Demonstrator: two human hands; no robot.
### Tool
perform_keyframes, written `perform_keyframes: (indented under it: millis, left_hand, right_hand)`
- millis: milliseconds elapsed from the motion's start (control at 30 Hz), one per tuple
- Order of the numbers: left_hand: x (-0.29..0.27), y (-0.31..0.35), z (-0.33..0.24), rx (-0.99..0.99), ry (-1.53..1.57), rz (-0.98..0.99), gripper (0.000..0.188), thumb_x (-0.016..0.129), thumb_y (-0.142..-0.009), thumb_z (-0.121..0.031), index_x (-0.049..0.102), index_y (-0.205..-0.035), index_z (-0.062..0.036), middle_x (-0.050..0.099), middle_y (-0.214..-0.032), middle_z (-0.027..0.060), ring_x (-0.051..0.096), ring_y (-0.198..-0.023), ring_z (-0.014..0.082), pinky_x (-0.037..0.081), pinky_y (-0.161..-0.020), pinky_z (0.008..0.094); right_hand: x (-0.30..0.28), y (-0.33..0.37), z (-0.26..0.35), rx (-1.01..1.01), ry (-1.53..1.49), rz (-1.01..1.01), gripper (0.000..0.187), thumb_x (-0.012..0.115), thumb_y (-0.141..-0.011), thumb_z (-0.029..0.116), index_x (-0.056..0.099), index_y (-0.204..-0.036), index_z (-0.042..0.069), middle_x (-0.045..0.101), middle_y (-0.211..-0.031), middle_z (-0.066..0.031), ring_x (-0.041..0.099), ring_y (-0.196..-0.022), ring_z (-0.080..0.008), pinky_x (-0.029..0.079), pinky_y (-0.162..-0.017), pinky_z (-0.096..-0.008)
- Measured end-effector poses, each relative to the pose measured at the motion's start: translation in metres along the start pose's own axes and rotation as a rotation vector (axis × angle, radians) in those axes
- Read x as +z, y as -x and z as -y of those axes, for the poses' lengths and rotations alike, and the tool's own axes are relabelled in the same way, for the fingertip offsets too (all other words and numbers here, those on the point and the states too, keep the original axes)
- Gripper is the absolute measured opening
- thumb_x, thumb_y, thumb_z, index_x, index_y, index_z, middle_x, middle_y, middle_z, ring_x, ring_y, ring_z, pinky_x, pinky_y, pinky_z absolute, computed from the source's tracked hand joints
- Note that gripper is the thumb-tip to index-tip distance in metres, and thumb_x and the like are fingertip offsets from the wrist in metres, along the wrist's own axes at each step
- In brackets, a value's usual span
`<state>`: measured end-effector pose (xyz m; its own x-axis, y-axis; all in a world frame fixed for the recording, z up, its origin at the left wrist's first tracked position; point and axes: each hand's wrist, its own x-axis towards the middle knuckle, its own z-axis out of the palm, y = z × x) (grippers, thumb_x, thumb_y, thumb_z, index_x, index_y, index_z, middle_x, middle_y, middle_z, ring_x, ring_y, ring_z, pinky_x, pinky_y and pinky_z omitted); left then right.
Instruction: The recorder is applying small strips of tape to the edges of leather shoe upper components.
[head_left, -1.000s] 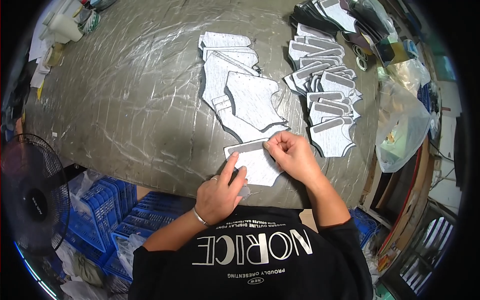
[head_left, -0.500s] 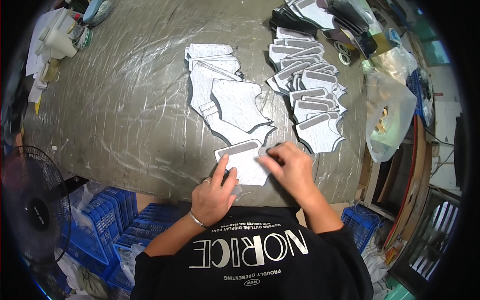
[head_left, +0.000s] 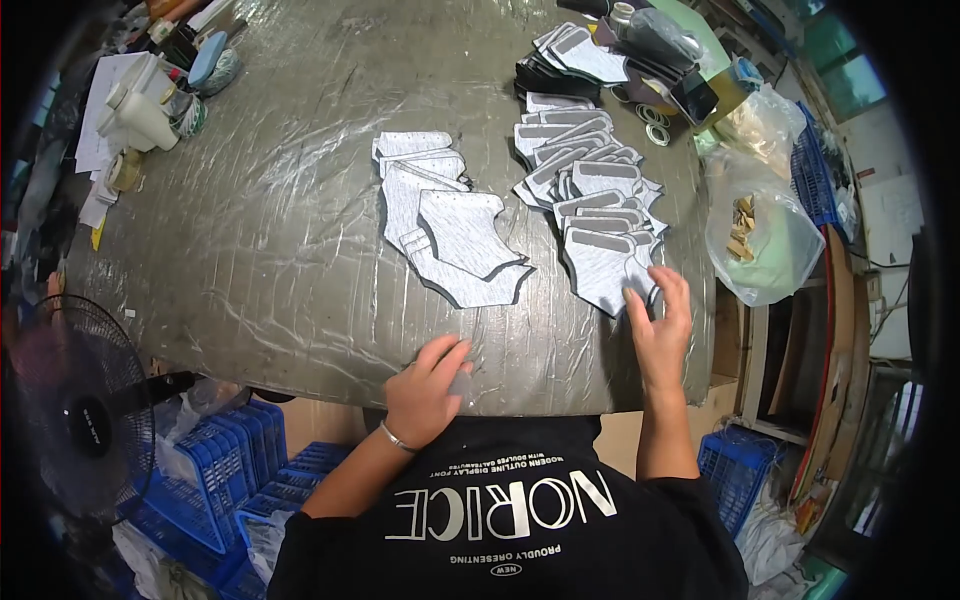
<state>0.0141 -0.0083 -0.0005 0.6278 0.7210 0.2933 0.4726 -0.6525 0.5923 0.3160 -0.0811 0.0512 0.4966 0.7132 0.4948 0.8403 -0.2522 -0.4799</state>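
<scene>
My right hand [head_left: 660,325] lies flat with its fingers spread, fingertips on the nearest grey-and-white cut piece [head_left: 600,270]. That piece is the front one of an overlapping row of like pieces [head_left: 585,170] on the right of the grey table [head_left: 300,260]. A second overlapped pile of larger grey pieces [head_left: 450,235] lies in the middle, apart from both hands. My left hand [head_left: 425,385] rests at the table's near edge with its fingers stretched out. A small grey thing [head_left: 461,384] shows at its thumb; whether it is held is unclear.
A clear plastic bag [head_left: 770,240] with tan bits hangs off the right edge. Tape rolls [head_left: 655,125] and dark pieces crowd the far right. A white bottle [head_left: 135,100] stands far left. A fan [head_left: 90,420] and blue crates [head_left: 220,470] stand below the table.
The piece that both hands held at the near edge now lies at the front of the right row. My right hand went right with it; my left hand drew back to the edge.
</scene>
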Motion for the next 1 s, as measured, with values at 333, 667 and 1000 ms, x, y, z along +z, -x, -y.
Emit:
perform_keyframes:
  millis: [333, 667, 1000]
  left_hand:
    - [-0.006, -0.045, -0.001, -0.017, -0.318, 0.315, 0.069, 0.074, -0.071, -0.02, 0.049, -0.134, -0.0113, 0.044, -0.144, 0.0041, 0.067, -0.069, 0.027, 0.054, -0.063, 0.0386]
    - [-0.004, -0.04, 0.003, -0.047, -0.245, 0.269, 0.069, 0.074, -0.07, -0.018, 0.048, -0.133, -0.0132, 0.042, -0.145, 0.0029, 0.067, -0.072, 0.0272, 0.055, -0.062, 0.0384]
    - [-0.028, -0.009, 0.024, -0.351, 0.47, -0.244, 0.034, 0.06, -0.088, -0.007, 0.055, -0.121, -0.0015, 0.06, -0.107, 0.0089, 0.057, -0.066, 0.0149, 0.046, -0.058, 0.0262]
  right_hand:
    - [0.118, -0.042, 0.076, -0.032, -0.051, 0.533, 0.032, 0.076, -0.075, 0.032, 0.07, -0.088, 0.003, 0.066, -0.089, -0.0157, 0.063, -0.086, -0.0342, 0.049, -0.073, -0.0422]
    - [0.099, -0.042, 0.049, 0.489, -1.009, 0.381, 0.014, 0.066, -0.089, 0.013, 0.064, -0.089, -0.001, 0.058, -0.073, 0.0046, 0.047, -0.064, -0.0022, 0.037, -0.056, -0.0193]
    - [0.074, 0.041, 0.055, 0.29, -0.617, 0.482, 0.017, 0.071, -0.086, 0.014, 0.067, -0.088, -0.003, 0.067, -0.075, -0.0075, 0.061, -0.062, -0.0155, 0.048, -0.06, -0.0283]
